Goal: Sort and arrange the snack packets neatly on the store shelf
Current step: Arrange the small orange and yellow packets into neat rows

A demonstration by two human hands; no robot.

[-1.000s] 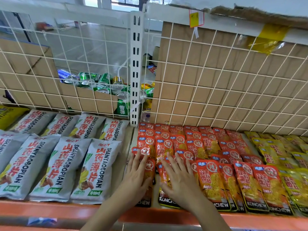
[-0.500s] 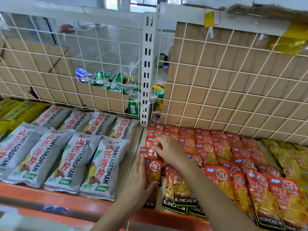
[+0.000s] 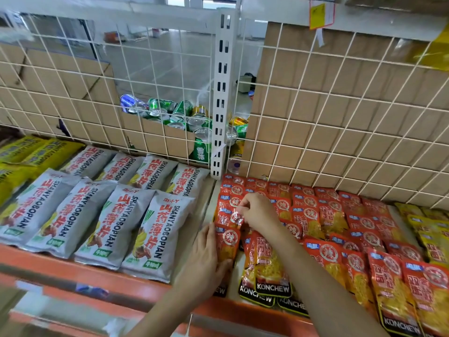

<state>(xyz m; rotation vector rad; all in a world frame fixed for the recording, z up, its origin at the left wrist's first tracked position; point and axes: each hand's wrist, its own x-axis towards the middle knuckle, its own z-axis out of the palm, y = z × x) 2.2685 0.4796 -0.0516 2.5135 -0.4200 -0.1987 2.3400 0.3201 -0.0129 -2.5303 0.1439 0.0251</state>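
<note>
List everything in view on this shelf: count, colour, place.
red snack packets: dozens, red-orange, shelf's right half
grey snack packets: about eight, grey, left half
yellow packets: several, yellow, far left; more far right
drink cans: several, green, blue, gold, beyond the back, centre
upright post: one, white, centre back
cardboard: brown sheets, along the back
shelf edge: one, orange, front
left hand: rests on front-left red packet
right hand: fingers pinch a red packet's top

The left hand [image 3: 206,261], the right hand [image 3: 261,212] and the 2 slim forearms [image 3: 315,276] are bare.
</note>
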